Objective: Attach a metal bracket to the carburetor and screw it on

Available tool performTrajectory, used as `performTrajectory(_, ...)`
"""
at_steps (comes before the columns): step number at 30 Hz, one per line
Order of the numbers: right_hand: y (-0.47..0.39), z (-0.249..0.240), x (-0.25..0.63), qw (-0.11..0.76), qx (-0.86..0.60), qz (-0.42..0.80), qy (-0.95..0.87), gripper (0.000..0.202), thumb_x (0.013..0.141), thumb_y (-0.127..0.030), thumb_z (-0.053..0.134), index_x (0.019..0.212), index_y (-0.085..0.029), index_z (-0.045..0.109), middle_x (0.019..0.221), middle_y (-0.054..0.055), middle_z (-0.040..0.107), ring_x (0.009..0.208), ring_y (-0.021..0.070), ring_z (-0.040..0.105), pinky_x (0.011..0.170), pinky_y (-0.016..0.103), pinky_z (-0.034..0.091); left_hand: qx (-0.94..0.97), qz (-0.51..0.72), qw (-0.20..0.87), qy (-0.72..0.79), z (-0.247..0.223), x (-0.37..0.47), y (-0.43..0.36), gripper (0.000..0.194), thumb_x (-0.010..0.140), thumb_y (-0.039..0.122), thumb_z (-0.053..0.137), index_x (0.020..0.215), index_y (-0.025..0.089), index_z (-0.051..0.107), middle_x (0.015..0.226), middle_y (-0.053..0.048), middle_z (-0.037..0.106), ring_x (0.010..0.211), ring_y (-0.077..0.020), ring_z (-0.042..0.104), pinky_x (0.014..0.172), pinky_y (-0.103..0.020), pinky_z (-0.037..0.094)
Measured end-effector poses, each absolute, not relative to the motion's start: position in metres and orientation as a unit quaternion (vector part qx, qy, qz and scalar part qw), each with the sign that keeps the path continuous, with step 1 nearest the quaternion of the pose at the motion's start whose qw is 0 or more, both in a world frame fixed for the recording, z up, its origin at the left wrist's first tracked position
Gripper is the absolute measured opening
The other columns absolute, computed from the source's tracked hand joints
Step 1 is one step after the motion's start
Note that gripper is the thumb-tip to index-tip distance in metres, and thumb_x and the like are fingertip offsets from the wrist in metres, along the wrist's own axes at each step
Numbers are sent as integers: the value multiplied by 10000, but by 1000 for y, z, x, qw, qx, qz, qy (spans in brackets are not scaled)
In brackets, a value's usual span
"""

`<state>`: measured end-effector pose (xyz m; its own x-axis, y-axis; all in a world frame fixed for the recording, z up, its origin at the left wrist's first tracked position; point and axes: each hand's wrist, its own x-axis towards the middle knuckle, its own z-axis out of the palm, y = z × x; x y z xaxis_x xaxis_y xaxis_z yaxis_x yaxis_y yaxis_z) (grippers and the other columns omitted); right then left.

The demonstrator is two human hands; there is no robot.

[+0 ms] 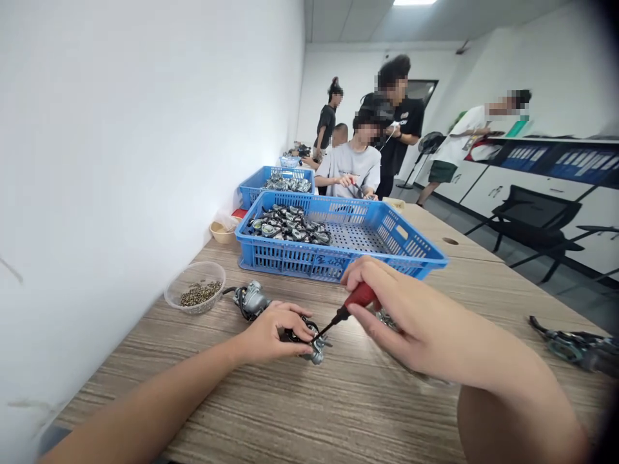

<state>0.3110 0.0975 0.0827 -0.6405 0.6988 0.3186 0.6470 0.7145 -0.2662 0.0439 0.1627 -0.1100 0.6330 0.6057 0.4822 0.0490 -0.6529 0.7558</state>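
Observation:
My left hand (278,332) holds a small grey metal carburetor (316,351) against the tabletop, its fingers hiding part of the body and some black tubing. In my right hand (391,309) is a screwdriver (360,296) with a red and black handle, slanting down to the left. Its tip meets the carburetor beside my left fingertips; the exact contact point is too small to make out. A second carburetor (254,299) with a black hose lies just behind my left hand. To its left, a clear plastic bowl (174,299) contains many small brass-coloured screws.
A blue crate (290,261) with carburetors piled at its left stands behind my hands, another blue crate (251,193) beyond it. A beige bowl (222,235) sits by the wall. More parts (575,348) lie at the right. A seated person (355,167) works across the table.

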Motion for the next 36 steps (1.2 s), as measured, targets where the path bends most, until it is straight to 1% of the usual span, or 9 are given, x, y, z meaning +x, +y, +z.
performTrajectory(3, 100, 83, 313, 198, -325, 103, -919, 116, 1141, -275, 484, 1121, -243, 594, 1123, 83, 710, 890, 196, 684, 770, 324, 543, 821, 380, 371, 209, -112, 44, 162, 257, 850, 447, 953, 945, 236, 844, 1068, -75, 885, 1302, -324, 745, 1126, -476, 488)
performTrajectory(9, 102, 77, 307, 175, -404, 35, -897, 244, 1150, -469, 535, 1082, -268, 655, 955, 21, 726, 807, 204, 699, 701, 323, 493, 815, 389, 371, 216, -115, 44, 160, 247, 829, 432, 974, 941, 252, 848, 1071, -45, 886, 1296, -311, 739, 1134, -449, 442)
performTrajectory(15, 92, 86, 316, 171, -364, 120, -908, 148, 1125, -218, 480, 1247, -267, 548, 1231, 67, 699, 1013, 197, 691, 857, 328, 538, 805, 386, 392, 223, -116, 44, 162, 259, 814, 434, 984, 932, 249, 847, 1078, -53, 886, 1300, -327, 736, 1122, -460, 444)
performTrajectory(18, 98, 83, 310, 177, -337, 69, -922, 99, 1144, -306, 530, 1103, -274, 615, 955, 5, 715, 842, 190, 660, 810, 340, 484, 801, 390, 394, 225, -117, 45, 162, 267, 808, 436, 988, 919, 242, 842, 1064, -59, 885, 1293, -332, 738, 1123, -468, 443)
performTrajectory(21, 102, 78, 303, 194, -388, -13, -901, 275, 1119, -419, 605, 902, -253, 571, 698, -33, 613, 673, 194, 574, 715, 352, 412, 799, 398, 388, 228, -118, 45, 162, 270, 809, 440, 986, 908, 237, 837, 1042, -62, 885, 1283, -334, 744, 1117, -471, 440)
performTrajectory(25, 93, 83, 307, 187, -408, 75, -891, 180, 1072, -382, 680, 1107, -267, 546, 1096, 45, 740, 976, 240, 687, 796, 343, 492, 805, 387, 390, 224, -115, 45, 162, 267, 820, 446, 976, 912, 241, 831, 1052, -57, 887, 1286, -336, 743, 1124, -482, 438)
performTrajectory(28, 93, 88, 314, 189, -346, 140, -908, 38, 1111, -245, 550, 1133, -275, 543, 1379, 76, 679, 1209, 224, 663, 947, 339, 518, 806, 383, 392, 225, -113, 45, 162, 259, 824, 439, 974, 910, 244, 826, 1063, -53, 888, 1303, -339, 734, 1119, -486, 438)
performTrajectory(33, 109, 77, 305, 204, -378, -8, -903, 258, 1128, -417, 592, 930, -253, 585, 791, -11, 705, 729, 196, 644, 716, 332, 429, 800, 393, 390, 229, -111, 45, 159, 255, 811, 418, 985, 904, 240, 828, 1051, -55, 887, 1290, -335, 738, 1110, -478, 434)
performTrajectory(36, 108, 73, 299, 198, -422, -68, -882, 326, 1088, -483, 649, 882, -252, 550, 687, -26, 668, 621, 196, 600, 637, 331, 356, 802, 392, 386, 232, -110, 45, 158, 257, 813, 429, 981, 908, 242, 833, 1055, -58, 887, 1292, -334, 735, 1119, -475, 426)
